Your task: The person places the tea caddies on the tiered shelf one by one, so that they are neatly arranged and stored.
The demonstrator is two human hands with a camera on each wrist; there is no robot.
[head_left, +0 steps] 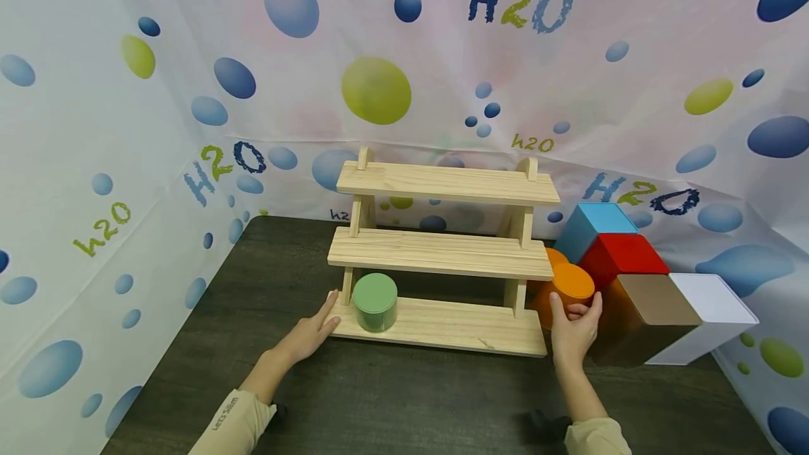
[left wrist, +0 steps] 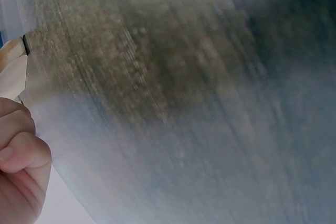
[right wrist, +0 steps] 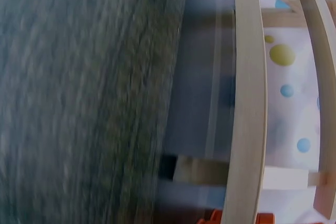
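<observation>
A wooden three-tier display shelf (head_left: 436, 251) stands on the dark table. On the left of its bottom tier sits a green cylinder (head_left: 375, 302), upright. My left hand (head_left: 306, 332) rests at the left end of that tier, fingers extended and touching the wood. The left wrist view shows only part of this hand (left wrist: 21, 166) beside the shelf's corner (left wrist: 13, 66). To the right of the shelf, my right hand (head_left: 574, 334) holds an orange cylinder (head_left: 573, 281) between thumb and fingers. Another orange cylinder (head_left: 555, 257) is partly hidden behind it. The right wrist view does not show the right hand.
Right of the held cylinder stand a blue box (head_left: 603, 218), a red box (head_left: 632, 255), a brown box (head_left: 657, 300) and a white box (head_left: 714, 300), close together. A patterned sheet (head_left: 442, 41) hangs behind the table (head_left: 404, 399).
</observation>
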